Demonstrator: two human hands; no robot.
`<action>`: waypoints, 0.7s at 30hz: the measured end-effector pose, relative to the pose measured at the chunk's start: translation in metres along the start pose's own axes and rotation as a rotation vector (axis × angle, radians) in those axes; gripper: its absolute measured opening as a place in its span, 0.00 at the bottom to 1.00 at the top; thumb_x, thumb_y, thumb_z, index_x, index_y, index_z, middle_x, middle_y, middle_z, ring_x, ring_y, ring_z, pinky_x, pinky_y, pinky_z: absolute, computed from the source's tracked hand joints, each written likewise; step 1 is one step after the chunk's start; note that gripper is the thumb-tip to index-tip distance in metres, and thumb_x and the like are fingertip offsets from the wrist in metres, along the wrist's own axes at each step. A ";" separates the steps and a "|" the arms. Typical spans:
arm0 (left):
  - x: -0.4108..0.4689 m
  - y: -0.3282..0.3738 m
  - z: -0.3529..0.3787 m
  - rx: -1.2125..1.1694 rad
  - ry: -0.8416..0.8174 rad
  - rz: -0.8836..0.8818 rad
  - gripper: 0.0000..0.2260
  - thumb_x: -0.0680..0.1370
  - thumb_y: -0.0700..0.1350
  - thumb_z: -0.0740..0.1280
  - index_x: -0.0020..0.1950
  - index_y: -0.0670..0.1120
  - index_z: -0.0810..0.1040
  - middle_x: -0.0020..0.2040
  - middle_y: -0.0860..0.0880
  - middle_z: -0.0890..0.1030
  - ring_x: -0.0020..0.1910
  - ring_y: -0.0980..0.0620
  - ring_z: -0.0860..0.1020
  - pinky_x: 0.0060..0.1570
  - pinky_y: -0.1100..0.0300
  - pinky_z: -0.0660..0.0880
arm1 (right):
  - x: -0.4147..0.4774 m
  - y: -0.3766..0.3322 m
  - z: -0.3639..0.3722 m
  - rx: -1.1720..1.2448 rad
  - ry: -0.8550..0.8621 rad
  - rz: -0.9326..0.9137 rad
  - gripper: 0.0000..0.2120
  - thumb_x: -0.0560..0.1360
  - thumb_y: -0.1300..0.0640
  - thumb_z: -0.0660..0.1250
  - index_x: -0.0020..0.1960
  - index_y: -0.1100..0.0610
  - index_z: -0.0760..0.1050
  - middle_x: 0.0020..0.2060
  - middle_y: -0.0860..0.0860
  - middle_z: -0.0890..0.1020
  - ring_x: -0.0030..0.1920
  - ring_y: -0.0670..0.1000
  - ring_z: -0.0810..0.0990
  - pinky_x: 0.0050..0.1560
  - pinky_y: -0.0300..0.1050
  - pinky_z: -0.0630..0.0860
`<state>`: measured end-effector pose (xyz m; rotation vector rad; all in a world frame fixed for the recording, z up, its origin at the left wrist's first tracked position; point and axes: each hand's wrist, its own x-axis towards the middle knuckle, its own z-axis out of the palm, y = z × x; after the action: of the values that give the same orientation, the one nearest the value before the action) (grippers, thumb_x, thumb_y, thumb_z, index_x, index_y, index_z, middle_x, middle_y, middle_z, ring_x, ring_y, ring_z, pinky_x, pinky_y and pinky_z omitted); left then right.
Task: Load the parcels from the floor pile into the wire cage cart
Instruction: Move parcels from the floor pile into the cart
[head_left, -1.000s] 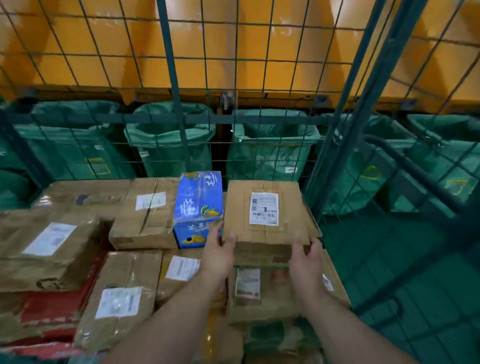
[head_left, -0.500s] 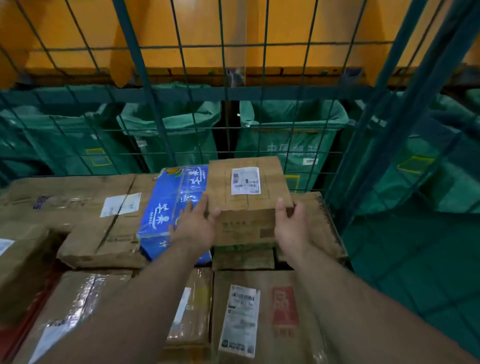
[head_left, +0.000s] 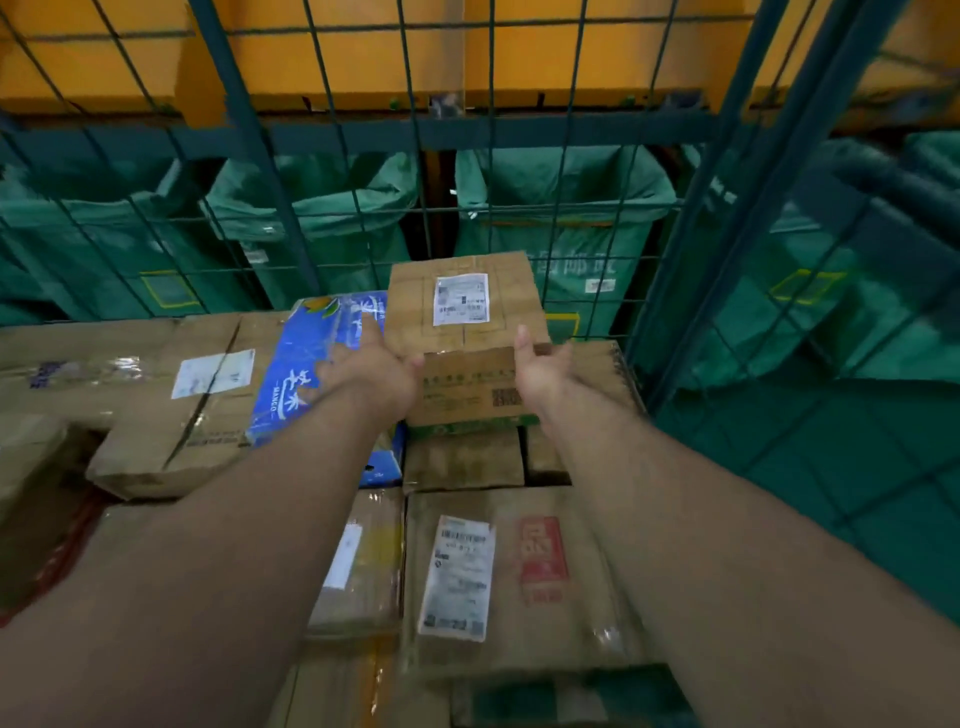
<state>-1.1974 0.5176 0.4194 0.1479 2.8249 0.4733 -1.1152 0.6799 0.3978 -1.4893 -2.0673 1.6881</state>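
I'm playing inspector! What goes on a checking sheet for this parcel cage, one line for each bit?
Surface: taped brown cardboard parcels cover the cart's floor, which is hidden.
Job's things: small brown cardboard box with a white label at the top of the stack, near the back mesh of the green wire cage cart; blue mango-print carton to its left.
Clutter: nothing seen.
Grippers: left hand and right hand grip the small box's sides.
Cables: nothing seen.
Surroundings: green sacks behind the mesh, yellow wall above them, green floor to the right.
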 end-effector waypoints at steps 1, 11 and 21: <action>-0.025 0.002 0.001 -0.020 0.031 0.054 0.33 0.81 0.66 0.57 0.82 0.54 0.53 0.77 0.39 0.65 0.73 0.34 0.67 0.70 0.36 0.67 | -0.014 0.014 -0.002 -0.032 0.049 0.015 0.41 0.78 0.26 0.50 0.83 0.48 0.50 0.75 0.56 0.70 0.72 0.65 0.71 0.71 0.63 0.68; -0.298 -0.095 0.097 -0.689 -0.542 0.059 0.07 0.82 0.40 0.66 0.51 0.43 0.84 0.48 0.46 0.85 0.46 0.50 0.82 0.43 0.62 0.79 | -0.254 0.263 -0.031 0.108 -0.087 0.158 0.24 0.82 0.40 0.58 0.61 0.59 0.79 0.54 0.57 0.84 0.54 0.57 0.83 0.56 0.49 0.80; -0.518 -0.089 0.126 -0.474 -0.948 0.358 0.09 0.80 0.41 0.64 0.50 0.39 0.83 0.47 0.41 0.86 0.39 0.48 0.82 0.32 0.63 0.76 | -0.468 0.372 -0.134 0.499 0.369 0.331 0.18 0.80 0.45 0.60 0.52 0.56 0.83 0.44 0.51 0.87 0.41 0.49 0.84 0.36 0.38 0.75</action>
<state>-0.6708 0.3972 0.4041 0.5994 1.7138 0.8522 -0.5635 0.4130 0.3814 -1.8415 -1.1605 1.6909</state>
